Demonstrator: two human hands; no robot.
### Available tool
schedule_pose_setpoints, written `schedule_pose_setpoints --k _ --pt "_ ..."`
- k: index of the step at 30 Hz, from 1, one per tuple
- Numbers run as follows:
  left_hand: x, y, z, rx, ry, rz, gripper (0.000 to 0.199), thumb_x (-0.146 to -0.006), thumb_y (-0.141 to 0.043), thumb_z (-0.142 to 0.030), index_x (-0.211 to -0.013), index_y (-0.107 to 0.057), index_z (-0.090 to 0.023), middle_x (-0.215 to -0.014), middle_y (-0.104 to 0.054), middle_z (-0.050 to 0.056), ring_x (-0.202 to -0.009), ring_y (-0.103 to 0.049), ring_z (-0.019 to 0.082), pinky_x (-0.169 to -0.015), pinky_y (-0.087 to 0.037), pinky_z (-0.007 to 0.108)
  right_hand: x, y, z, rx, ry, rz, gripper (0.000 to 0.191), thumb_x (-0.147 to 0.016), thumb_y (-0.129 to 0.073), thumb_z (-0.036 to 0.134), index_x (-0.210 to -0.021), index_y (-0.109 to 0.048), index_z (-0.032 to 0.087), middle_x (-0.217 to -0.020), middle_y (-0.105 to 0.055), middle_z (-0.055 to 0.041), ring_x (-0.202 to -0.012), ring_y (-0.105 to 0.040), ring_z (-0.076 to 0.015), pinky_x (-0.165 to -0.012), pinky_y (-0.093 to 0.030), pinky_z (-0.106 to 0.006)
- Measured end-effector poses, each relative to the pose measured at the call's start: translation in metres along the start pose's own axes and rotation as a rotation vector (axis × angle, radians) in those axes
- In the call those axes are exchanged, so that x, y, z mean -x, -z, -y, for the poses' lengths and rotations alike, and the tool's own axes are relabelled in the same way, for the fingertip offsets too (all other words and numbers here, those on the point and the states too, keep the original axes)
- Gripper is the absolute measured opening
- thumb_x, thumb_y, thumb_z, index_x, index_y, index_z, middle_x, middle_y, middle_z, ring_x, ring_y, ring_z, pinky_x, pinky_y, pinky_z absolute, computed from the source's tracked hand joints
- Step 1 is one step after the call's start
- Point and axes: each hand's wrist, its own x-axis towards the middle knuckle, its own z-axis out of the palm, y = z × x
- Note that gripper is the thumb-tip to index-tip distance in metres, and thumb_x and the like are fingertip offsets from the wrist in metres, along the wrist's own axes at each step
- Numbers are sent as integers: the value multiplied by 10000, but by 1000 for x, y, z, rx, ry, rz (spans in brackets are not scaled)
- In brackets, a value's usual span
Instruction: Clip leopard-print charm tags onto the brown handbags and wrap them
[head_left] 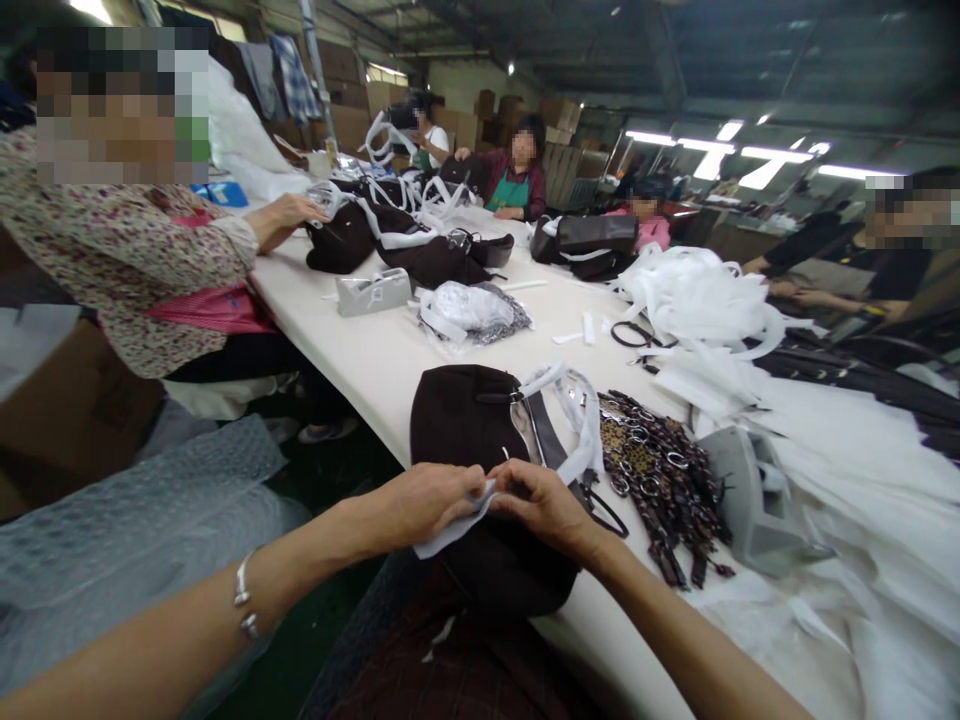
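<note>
A dark brown bag [465, 410] lies across the table's near edge, its lower part over my lap. White wrapping [574, 450] surrounds its strap on the right. Above the bag, my left hand [442, 500] has its fingers closed on a white strip [454, 532], which hangs below the palm. My right hand [536, 503] meets it fingertip to fingertip, pinching the strip's upper end. A black loop [606, 512] sticks out beside my right wrist.
Brown straps with metal rings [660, 470] and a grey dispenser [750, 500] lie to the right. White strips [697, 295] are heaped behind. Bubble wrap [150, 540] is at the left. A co-worker's hand [289, 218] touches items at the table's far left; other people sit around.
</note>
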Motion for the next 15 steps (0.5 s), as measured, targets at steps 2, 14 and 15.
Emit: schedule_pose_setpoints --k 2,14,15 --pt "2 10 -5 43 31 24 270 -974 -370 -391 -986 -578 -219 -875 -650 22 -820 -619 181 -729 -396 258 -1 -1 -2 27 -13 -10 151 -815 -676 323 -800 -585 204 -901 -687 -1 -836 -623 -166 -794 -478 -284" --pt "0 5 -19 42 430 -137 126 -808 -567 -310 -761 -565 -193 -718 -621 3 -679 -573 167 -591 -321 253 -2 4 -4 -105 -67 -44 216 -751 -725 327 -836 -580 191 -854 -635 11 -816 -589 -152 -742 -461 -257" --pt "1 5 -17 89 436 -163 100 -786 -583 -292 -791 -561 -194 -723 -619 -7 -678 -569 158 -595 -329 245 -2 5 -3 -131 -70 -45 247 -736 -742 338 -860 -588 191 -852 -636 10 -812 -591 -152 -731 -464 -254"
